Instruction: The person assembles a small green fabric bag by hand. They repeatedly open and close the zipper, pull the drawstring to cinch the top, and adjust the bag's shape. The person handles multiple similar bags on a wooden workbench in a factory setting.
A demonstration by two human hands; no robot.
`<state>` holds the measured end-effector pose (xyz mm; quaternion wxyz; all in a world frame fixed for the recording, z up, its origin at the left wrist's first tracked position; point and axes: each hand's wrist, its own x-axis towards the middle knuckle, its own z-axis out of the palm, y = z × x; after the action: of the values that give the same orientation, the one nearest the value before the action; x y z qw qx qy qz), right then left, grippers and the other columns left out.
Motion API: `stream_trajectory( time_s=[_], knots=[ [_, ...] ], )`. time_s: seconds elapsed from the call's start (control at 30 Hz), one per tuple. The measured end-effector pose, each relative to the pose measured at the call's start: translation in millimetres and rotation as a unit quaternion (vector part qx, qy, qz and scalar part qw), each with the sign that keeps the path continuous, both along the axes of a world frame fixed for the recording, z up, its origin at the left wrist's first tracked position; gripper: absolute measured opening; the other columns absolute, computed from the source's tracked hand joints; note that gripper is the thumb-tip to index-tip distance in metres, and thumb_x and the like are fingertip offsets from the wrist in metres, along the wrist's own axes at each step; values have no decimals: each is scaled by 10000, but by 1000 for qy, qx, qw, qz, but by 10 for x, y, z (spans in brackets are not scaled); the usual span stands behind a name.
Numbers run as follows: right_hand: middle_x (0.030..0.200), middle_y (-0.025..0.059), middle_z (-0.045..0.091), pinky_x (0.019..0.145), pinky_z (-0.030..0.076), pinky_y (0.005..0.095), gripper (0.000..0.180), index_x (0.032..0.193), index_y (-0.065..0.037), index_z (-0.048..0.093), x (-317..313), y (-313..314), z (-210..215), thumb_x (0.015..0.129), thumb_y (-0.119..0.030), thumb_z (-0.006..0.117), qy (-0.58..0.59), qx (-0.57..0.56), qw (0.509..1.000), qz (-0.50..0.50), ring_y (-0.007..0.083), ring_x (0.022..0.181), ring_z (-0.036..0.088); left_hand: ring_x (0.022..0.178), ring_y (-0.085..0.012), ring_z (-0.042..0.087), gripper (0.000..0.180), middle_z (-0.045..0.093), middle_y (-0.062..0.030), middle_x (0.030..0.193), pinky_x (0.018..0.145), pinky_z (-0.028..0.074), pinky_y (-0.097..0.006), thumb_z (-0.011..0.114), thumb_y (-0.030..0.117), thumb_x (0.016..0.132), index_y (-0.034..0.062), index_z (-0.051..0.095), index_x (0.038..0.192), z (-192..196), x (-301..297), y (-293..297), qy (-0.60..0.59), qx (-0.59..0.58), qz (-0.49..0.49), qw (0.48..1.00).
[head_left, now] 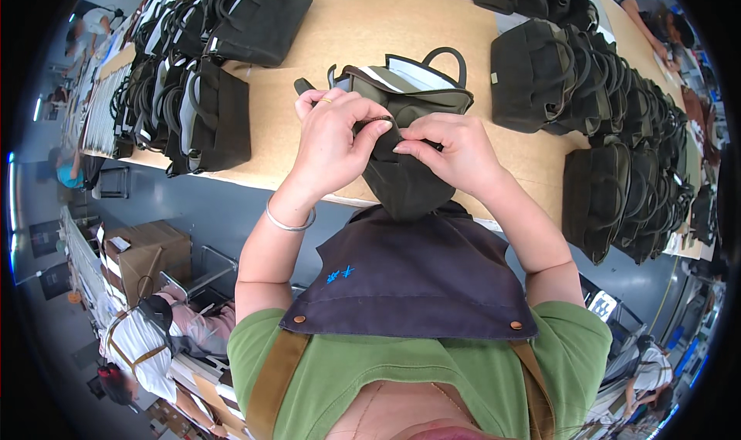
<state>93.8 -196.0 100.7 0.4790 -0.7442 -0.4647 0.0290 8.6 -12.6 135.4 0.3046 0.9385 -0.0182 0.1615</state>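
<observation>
A dark olive fabric handbag (405, 184) lies tipped at the near edge of the table, one end hanging toward my apron. Its mouth gapes at the far side, showing a pale lining and a loop handle (454, 59). My left hand (333, 135) pinches a dark edge of the bag between thumb and forefinger. Close beside it, my right hand (455, 148) is closed in a pinch on the same edge. The fingertips nearly meet there, and whatever small part lies between them is hard to make out.
Rows of similar dark handbags (220, 116) stand on the wooden table (370, 23) at left, with more bags (532, 77) packed along the right. Cardboard boxes (154, 255) sit on the floor at lower left. Other people (147, 340) work at tables on both sides.
</observation>
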Motion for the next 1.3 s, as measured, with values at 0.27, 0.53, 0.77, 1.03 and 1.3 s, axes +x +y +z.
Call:
stream_trajectory(
  time_s=[0.27,0.53,0.77,1.03,1.3],
  knots=[
    [779,63,693,594,513,357,157,798,-59,700,1,-3,27,785,-207,747,-3,-15,1000,11,253,688,659,764,-189,523,12,586,-2,699,873,272,-367,685,119,809,110,687,801,29,13,-6,17,-1,-12,1000],
    [743,59,678,574,495,313,85,814,-62,693,22,25,11,774,-131,722,43,-33,998,29,225,618,631,785,-173,507,10,578,0,752,901,252,-351,656,95,834,91,653,843,53,50,-15,31,25,-38,998],
    [690,38,662,547,454,258,94,814,-44,683,59,44,-44,780,-121,725,242,26,969,45,90,587,578,782,-169,504,29,579,-1,762,917,249,-350,644,102,838,94,655,864,72,111,65,45,13,-87,995],
    [782,60,678,617,486,320,187,857,-44,682,241,-47,166,734,-156,768,39,-92,991,88,203,698,640,804,-140,497,42,575,22,767,938,223,-343,639,111,860,115,671,886,64,160,188,108,-6,-125,986],
    [752,118,673,679,499,407,322,860,-68,705,463,-115,389,684,-330,769,-16,-327,937,119,315,766,653,840,-148,458,20,509,25,749,928,214,-352,689,156,840,152,695,858,29,150,198,88,27,-138,986]
  ],
)
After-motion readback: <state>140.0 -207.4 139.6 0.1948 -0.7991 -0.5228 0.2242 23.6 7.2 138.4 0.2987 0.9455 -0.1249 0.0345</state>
